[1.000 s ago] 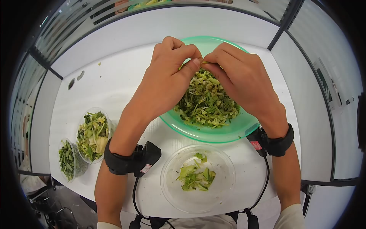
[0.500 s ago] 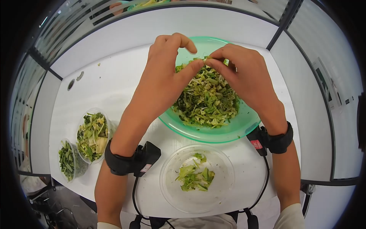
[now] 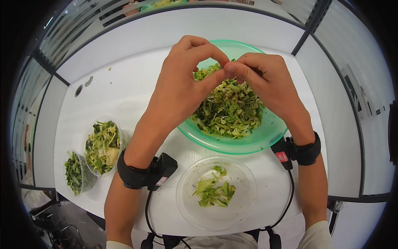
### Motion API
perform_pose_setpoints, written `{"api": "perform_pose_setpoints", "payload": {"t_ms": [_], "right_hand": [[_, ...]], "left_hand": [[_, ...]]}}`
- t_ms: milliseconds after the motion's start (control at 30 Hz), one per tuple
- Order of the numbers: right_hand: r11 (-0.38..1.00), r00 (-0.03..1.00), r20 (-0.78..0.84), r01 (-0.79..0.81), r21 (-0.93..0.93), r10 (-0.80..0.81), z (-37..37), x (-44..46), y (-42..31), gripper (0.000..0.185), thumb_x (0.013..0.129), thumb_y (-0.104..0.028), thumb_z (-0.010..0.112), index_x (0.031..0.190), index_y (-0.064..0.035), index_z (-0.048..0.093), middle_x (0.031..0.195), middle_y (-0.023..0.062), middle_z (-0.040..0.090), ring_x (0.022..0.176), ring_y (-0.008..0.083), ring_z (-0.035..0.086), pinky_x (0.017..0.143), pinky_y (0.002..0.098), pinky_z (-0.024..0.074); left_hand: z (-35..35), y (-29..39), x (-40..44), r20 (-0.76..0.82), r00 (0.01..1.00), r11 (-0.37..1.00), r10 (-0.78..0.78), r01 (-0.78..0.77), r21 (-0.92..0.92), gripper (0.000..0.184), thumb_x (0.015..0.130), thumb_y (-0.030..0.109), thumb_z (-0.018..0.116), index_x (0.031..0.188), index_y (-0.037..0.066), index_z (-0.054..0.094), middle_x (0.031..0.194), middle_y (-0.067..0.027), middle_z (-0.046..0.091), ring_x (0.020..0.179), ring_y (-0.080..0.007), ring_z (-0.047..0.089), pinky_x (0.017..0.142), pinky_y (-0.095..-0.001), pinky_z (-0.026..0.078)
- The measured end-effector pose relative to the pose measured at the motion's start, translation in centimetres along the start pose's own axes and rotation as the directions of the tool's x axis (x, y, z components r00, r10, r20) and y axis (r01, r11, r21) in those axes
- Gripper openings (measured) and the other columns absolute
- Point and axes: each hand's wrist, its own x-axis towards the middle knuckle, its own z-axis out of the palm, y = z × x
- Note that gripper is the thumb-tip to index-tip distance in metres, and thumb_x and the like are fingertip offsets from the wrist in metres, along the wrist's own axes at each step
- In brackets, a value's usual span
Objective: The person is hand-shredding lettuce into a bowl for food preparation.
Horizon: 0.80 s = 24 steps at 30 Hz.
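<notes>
Above the green bowl [image 3: 269, 133] full of chopped leafy greens [image 3: 228, 112], my two hands meet at the fingertips. My left hand [image 3: 182, 79] pinches with thumb and forefinger; what lies between those tips is hidden. Thumb and forefinger of my right hand [image 3: 269, 79] are also pressed together, with a small bit of green vegetable [image 3: 233, 60] showing at their tips. Nearer to me, a clear round dish [image 3: 246, 203] holds a small heap of green leaf pieces [image 3: 214, 191].
At the left stand two clear tubs, one with cut leaves and pale stalks [image 3: 101, 147], the other with darker leaves [image 3: 74, 174]. Black wrist devices [image 3: 163, 170] trail cables [image 3: 291, 195] over the white table [image 3: 137, 91]. White panels [image 3: 174, 27] border its back and sides.
My left forefinger has come down from its raised position to close against the thumb. My right fingertips have shifted slightly right and now touch the left ones.
</notes>
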Motion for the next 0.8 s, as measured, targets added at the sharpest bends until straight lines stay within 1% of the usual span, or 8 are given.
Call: {"api": "perform_pose_setpoints", "payload": {"t_ms": [67, 167, 267, 367, 467, 600, 667, 800], "right_hand": [[0.999, 1.0, 0.01, 0.024, 0.03, -0.025, -0.02, 0.05, 0.01, 0.035, 0.102, -0.031, 0.069, 0.09, 0.0015, 0.074, 0.068, 0.0107, 0.061, 0.06, 0.0196, 0.051, 0.06, 0.0353, 0.0422], [0.997, 1.0, 0.0, -0.019, 0.073, 0.019, -0.1, 0.07, 0.0, 0.035, 0.105, -0.03, 0.064, 0.094, 0.0027, 0.072, 0.067, 0.008, 0.059, 0.06, 0.0148, 0.049, 0.06, 0.0338, 0.0419], [0.987, 0.993, 0.045, -0.117, 0.107, 0.113, -0.47, 0.12, -0.5, 0.034, 0.106, -0.028, 0.062, 0.096, 0.0037, 0.071, 0.069, 0.0049, 0.059, 0.062, 0.0106, 0.048, 0.061, 0.0314, 0.0412], [0.978, 0.993, 0.061, -0.112, 0.173, 0.103, -0.14, 0.01, -0.35, 0.033, 0.106, -0.027, 0.062, 0.097, 0.0037, 0.071, 0.071, 0.0024, 0.059, 0.064, 0.0089, 0.048, 0.06, 0.0297, 0.0401], [0.98, 0.992, 0.074, -0.115, 0.161, 0.104, -0.14, 0.05, -0.56, 0.032, 0.106, -0.026, 0.061, 0.097, 0.0034, 0.071, 0.073, 0.0019, 0.059, 0.065, 0.0082, 0.048, 0.06, 0.0287, 0.0399], [0.976, 0.987, 0.096, -0.143, 0.164, 0.129, -0.37, 0.14, -0.59, 0.031, 0.105, -0.026, 0.063, 0.098, 0.0029, 0.071, 0.074, 0.0023, 0.06, 0.065, 0.0086, 0.049, 0.061, 0.0289, 0.0415], [0.977, 0.984, 0.111, -0.152, 0.15, 0.137, -0.6, 0.07, -0.87, 0.03, 0.105, -0.026, 0.063, 0.099, 0.0026, 0.071, 0.075, 0.0025, 0.061, 0.066, 0.0089, 0.05, 0.062, 0.0291, 0.0424], [0.983, 0.989, 0.099, -0.125, 0.138, 0.112, -0.39, 0.12, -0.5, 0.028, 0.103, -0.025, 0.066, 0.099, 0.0021, 0.071, 0.079, 0.003, 0.064, 0.068, 0.0097, 0.052, 0.064, 0.0292, 0.0436]], "left_hand": [[0.05, -0.01, -0.03, -0.005, 1.0, 1.0, -0.008, 0.008, 0.004, 0.013, 0.091, 0.019, 0.08, 0.102, 0.012, 0.075, 0.115, -0.0012, 0.064, 0.102, -0.0164, 0.06, 0.087, -0.0336, 0.05], [0.01, 0.22, 0.02, -0.023, 0.998, 0.998, -0.062, 0.062, -0.02, 0.012, 0.092, 0.018, 0.079, 0.102, 0.012, 0.075, 0.114, -0.001, 0.064, 0.102, -0.0159, 0.06, 0.086, -0.0331, 0.05], [0.0, 0.35, 0.03, -0.03, 0.997, 0.998, -0.067, 0.066, -0.012, 0.012, 0.092, 0.017, 0.078, 0.101, 0.012, 0.074, 0.113, -0.0008, 0.064, 0.101, -0.0153, 0.06, 0.085, -0.0328, 0.05], [0.08, 0.43, 0.05, -0.046, 0.998, 0.999, -0.041, 0.041, 0.009, 0.012, 0.092, 0.016, 0.078, 0.102, 0.012, 0.074, 0.113, -0.001, 0.065, 0.101, -0.0159, 0.059, 0.084, -0.0325, 0.05], [0.11, 0.19, 0.04, -0.051, 0.999, 0.996, 0.015, -0.01, 0.092, 0.013, 0.091, 0.016, 0.079, 0.102, 0.012, 0.074, 0.113, -0.0013, 0.065, 0.103, -0.017, 0.061, 0.084, -0.0329, 0.05], [0.24, 0.07, -0.05, -0.06, 0.997, 0.991, 0.048, -0.04, 0.131, 0.013, 0.091, 0.016, 0.078, 0.102, 0.011, 0.074, 0.116, -0.0031, 0.063, 0.108, -0.0193, 0.062, 0.086, -0.0344, 0.05], [0.28, 0.26, -0.14, -0.06, 0.997, 0.987, 0.058, -0.048, 0.155, 0.013, 0.091, 0.017, 0.078, 0.102, 0.011, 0.074, 0.117, -0.0043, 0.062, 0.111, -0.0204, 0.061, 0.087, -0.0352, 0.05], [0.27, 0.58, -0.33, -0.061, 0.998, 0.991, 0.026, -0.017, 0.133, 0.013, 0.091, 0.018, 0.078, 0.101, 0.01, 0.073, 0.119, -0.006, 0.059, 0.113, -0.0223, 0.059, 0.09, -0.0366, 0.049]]}}
